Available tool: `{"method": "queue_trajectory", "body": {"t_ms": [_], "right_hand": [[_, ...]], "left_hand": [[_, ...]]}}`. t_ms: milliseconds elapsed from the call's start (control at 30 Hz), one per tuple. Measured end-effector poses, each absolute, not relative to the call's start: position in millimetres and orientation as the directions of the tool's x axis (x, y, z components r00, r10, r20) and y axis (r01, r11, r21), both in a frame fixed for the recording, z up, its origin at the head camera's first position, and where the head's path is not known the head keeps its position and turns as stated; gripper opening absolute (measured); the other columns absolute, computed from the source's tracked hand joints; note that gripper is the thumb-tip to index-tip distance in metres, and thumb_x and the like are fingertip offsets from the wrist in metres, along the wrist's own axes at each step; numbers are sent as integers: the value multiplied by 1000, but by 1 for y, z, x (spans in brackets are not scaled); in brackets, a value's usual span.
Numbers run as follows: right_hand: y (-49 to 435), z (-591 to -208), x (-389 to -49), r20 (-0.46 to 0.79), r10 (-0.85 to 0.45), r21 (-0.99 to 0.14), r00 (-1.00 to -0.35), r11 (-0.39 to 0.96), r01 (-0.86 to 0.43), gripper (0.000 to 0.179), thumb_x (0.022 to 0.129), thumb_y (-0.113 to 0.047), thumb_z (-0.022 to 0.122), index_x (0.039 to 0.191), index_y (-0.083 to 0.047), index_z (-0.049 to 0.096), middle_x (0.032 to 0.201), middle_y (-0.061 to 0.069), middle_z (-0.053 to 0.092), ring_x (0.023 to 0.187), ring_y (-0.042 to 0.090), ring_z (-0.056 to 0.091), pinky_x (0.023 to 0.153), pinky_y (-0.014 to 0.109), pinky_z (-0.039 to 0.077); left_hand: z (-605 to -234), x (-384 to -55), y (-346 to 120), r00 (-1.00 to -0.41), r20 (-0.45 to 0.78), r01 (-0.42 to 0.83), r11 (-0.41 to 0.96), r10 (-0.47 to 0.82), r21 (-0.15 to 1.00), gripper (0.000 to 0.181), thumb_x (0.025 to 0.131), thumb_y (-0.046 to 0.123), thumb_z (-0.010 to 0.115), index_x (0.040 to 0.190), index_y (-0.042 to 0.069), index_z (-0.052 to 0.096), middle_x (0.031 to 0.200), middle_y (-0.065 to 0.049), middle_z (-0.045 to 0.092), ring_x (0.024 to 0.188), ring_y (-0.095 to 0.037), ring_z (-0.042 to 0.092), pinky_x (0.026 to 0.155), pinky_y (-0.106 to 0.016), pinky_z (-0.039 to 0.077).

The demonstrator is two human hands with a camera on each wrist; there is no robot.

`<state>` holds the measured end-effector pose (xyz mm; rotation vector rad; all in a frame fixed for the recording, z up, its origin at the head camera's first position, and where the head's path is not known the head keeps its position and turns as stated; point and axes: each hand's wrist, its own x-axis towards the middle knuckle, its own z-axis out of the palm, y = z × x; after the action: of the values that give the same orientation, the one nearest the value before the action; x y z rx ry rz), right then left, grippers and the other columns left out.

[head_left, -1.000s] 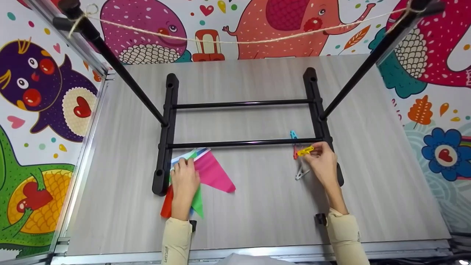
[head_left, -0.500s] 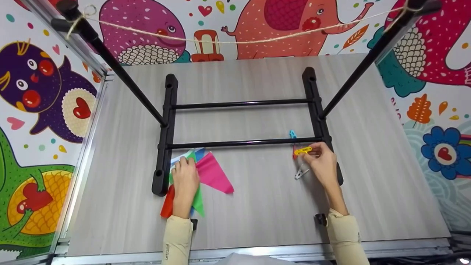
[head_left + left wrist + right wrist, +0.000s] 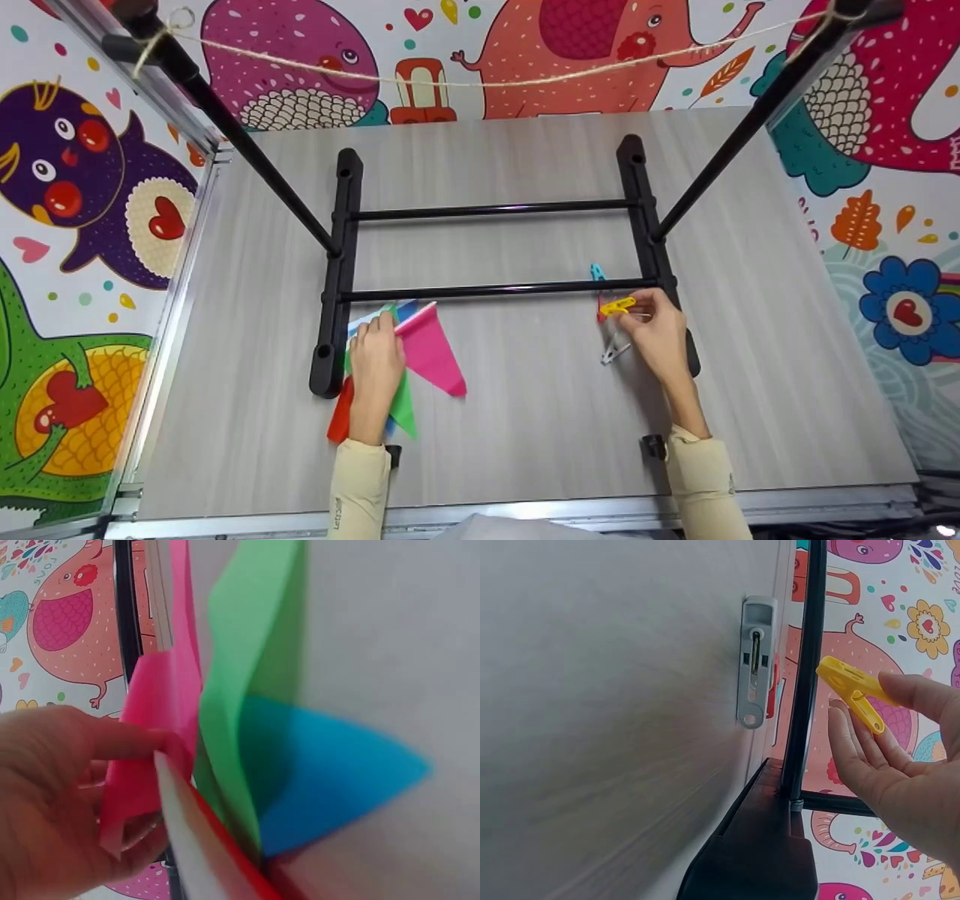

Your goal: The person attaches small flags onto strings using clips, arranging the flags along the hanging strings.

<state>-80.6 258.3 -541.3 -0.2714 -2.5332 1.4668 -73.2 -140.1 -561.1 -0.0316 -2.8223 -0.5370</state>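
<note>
In the head view my left hand (image 3: 377,362) is over a fan of triangular pennants at the left of the table. The left wrist view has its thumb and fingers pinching the pink pennant (image 3: 154,716). Beside it are a green pennant (image 3: 225,652), a blue pennant (image 3: 330,772) and a red pennant (image 3: 340,411). Between thumb and fingertips my right hand (image 3: 658,330) holds a yellow clothespin (image 3: 853,687), raised off the table. Close to that hand lie a grey clothespin (image 3: 613,352), a red clothespin (image 3: 600,310) and a blue clothespin (image 3: 597,272).
A black rack spans the table, with a front crossbar (image 3: 495,290), a rear crossbar (image 3: 495,211) and two uprights. Twine (image 3: 480,83) is strung between the uprights high at the back. A metal rail (image 3: 600,510) edges the table's front. Printed walls enclose the sides and back.
The pink pennant has swung left, its tip now closer to my left hand. That hand's fingers have shifted slightly. My right hand keeps hold of the yellow clothespin, almost still.
</note>
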Motion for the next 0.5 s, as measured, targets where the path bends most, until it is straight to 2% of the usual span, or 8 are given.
{"method": "queue_trajectory", "body": {"t_ms": [233,500], "right_hand": [[260,-540,-80,85,272,-874,-959,482,60,31,75,-2,79,100,2,61,89,14,68,79,18,63,65,14,47],[261,-541,-80,93,280,-884,-955,464,50,32,75,-4,80,100,3,62,88,15,68,78,17,62,64,15,48]], "left_hand": [[-557,-76,-142,-951,306,111,867,-50,485,27,77,-2,74,100,0,61,95,-18,66,83,-38,59,71,-50,48],[-554,-78,-141,-923,384,209,833,-5,513,9,85,3,69,91,-1,64,83,-16,64,75,-39,57,68,-48,47]]}}
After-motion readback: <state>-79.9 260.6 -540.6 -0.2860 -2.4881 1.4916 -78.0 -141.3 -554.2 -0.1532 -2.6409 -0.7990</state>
